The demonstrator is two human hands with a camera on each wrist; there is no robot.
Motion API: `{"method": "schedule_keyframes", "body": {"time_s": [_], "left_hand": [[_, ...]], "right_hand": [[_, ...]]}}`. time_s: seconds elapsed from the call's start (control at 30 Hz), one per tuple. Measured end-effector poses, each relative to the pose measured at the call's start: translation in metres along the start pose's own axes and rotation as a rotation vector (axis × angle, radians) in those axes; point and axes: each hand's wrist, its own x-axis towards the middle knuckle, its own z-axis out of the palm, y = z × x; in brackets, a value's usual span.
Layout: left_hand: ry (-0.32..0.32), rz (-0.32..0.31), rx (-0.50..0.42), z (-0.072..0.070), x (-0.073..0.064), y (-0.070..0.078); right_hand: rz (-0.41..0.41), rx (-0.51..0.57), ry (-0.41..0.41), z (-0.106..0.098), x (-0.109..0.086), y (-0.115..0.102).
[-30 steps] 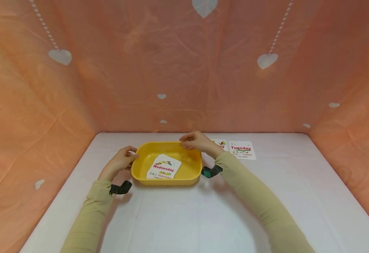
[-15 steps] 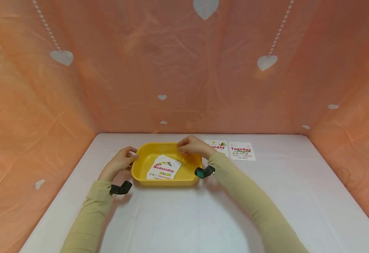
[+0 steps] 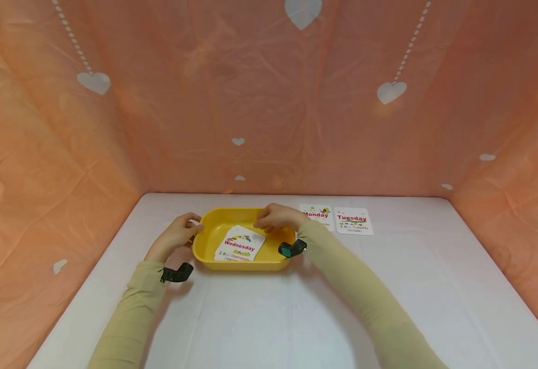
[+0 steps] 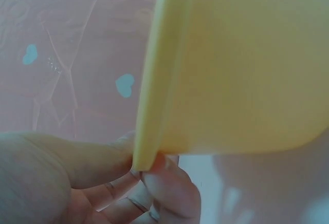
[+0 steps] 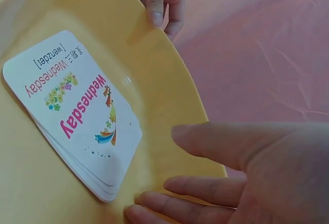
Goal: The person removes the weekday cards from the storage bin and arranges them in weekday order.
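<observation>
A yellow plastic tray point(image 3: 250, 266) stands toward the back of the table, left of centre. Inside it lies a small stack of white cards, with the Wednesday card point(image 3: 239, 244) on top, face up. My left hand point(image 3: 174, 236) pinches the tray's left rim between thumb and fingers, as the left wrist view shows at the rim point(image 4: 151, 111). My right hand point(image 3: 278, 217) hovers over the tray's right part, thumb and fingers apart and holding nothing. In the right wrist view its fingers point(image 5: 200, 190) point toward the stack.
The Monday card point(image 3: 315, 216) and the Tuesday card point(image 3: 353, 221) lie side by side on the white table point(image 3: 250, 318), right of the tray. An orange curtain point(image 3: 269, 102) with white hearts closes off the back and both sides.
My right hand has moved left and down from the tray's back rim to over its inside, uncovering the Monday card. My left hand keeps its hold on the rim.
</observation>
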Motion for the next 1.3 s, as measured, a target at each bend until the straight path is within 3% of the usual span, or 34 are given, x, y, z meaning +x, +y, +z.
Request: {"method": "schedule_keyframes", "body": {"time_s": [0.43, 0.83, 1.3], "left_hand": [[0.005, -0.004, 0.005, 0.0, 0.0, -0.001], [0.009, -0.008, 0.001, 0.0, 0.0, -0.001], [0.013, 0.005, -0.007, 0.0, 0.0, -0.002]], "right_hand": [[0.022, 0.044, -0.069, 0.005, 0.008, -0.001], [0.052, 0.032, -0.061, 0.009, 0.013, -0.003], [-0.004, -0.009, -0.078, 0.016, 0.015, -0.001]]}}
